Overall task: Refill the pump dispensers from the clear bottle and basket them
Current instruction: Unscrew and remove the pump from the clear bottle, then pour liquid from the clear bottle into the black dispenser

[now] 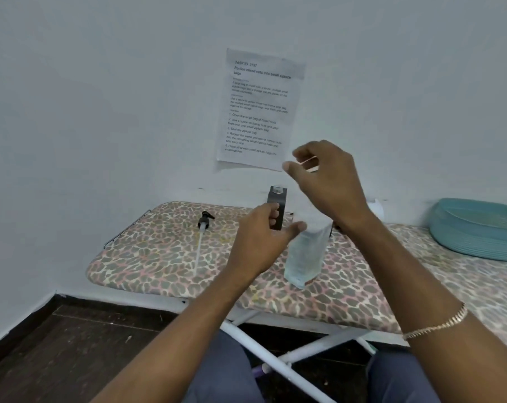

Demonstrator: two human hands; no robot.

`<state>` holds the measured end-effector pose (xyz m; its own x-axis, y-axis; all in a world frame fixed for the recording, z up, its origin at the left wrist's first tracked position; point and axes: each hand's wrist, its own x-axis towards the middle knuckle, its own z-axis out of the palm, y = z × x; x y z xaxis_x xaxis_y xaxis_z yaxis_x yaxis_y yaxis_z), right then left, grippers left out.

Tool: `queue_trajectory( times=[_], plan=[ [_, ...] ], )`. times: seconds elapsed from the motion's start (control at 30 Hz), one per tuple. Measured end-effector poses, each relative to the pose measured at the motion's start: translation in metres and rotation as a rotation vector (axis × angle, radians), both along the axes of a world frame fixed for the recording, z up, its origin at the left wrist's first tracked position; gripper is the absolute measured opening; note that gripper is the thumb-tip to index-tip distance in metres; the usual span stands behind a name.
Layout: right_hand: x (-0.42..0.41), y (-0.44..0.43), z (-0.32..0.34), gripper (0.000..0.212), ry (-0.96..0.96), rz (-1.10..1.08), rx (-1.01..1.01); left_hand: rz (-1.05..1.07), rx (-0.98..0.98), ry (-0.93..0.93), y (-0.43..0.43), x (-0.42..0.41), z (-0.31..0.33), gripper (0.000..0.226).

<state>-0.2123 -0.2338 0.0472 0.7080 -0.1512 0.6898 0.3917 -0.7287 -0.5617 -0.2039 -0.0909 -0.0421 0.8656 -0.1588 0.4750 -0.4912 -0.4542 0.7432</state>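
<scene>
Pouring step judged pending: dispenser [278,196] touched by spread left hand [261,237]; right hand [330,181] curled above clear bottle [307,254], hold unclear. Bottle to be tipped toward 11 o'clock.

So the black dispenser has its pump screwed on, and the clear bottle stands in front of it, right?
Not quite. The head view shows the black dispenser with its neck open; its pump lies on the board to the left. The clear bottle does stand in front of it.
</scene>
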Motion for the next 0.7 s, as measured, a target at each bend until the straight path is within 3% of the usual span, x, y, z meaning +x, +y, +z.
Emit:
queue_trajectory(
  times=[0.13,0.33,0.7],
  plan=[
    [-0.018,-0.036,-0.024,0.043,0.092,-0.017,0.093,-0.044,0.039,0.055,-0.02,-0.007,-0.013,0.086],
    [-0.025,-0.051,-0.06,0.054,0.169,0.007,0.164,-0.043,0.038,0.042,-0.039,-0.012,-0.029,0.073],
    [-0.017,-0.045,-0.075,0.045,0.178,0.024,0.201,0.056,-0.063,0.009,-0.042,-0.002,-0.045,0.056]
  ],
)
